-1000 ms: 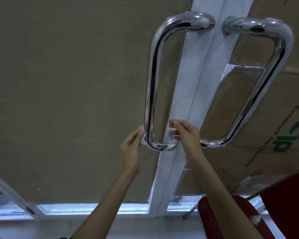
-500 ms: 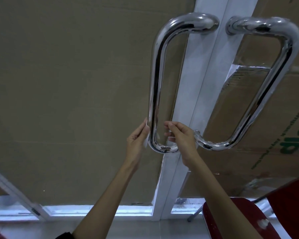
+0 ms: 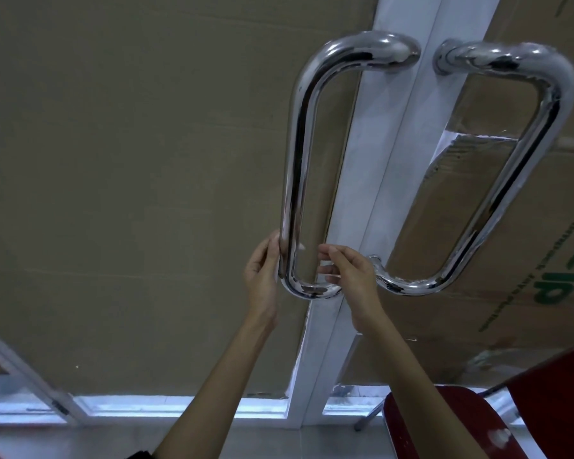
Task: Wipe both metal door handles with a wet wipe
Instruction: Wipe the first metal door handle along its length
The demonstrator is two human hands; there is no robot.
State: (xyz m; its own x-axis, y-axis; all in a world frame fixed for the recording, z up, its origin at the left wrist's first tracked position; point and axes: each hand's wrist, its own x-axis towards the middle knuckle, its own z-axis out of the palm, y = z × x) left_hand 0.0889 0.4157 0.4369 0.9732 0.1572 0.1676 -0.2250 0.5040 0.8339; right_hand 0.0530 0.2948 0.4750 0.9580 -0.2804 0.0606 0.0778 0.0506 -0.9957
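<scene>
At the left handle's (image 3: 292, 180) foot, both hands flank its upright bar: left hand (image 3: 262, 276) pressing, seemingly on a wipe; right hand (image 3: 352, 276) pinched, contents unclear.

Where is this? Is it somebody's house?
Probably not a house. It looks like a shop or office entrance: glass double doors with big metal handles, cardboard covering the glass, and a red chair beside them.

The scene is dim and flat, the brightest light coming through the low glass strip (image 3: 153, 405) at the door's foot. Sharp glare streaks run along both chrome handles (image 3: 292, 167). Wide-angle bending bows the edges; detail is slightly soft throughout.
</scene>
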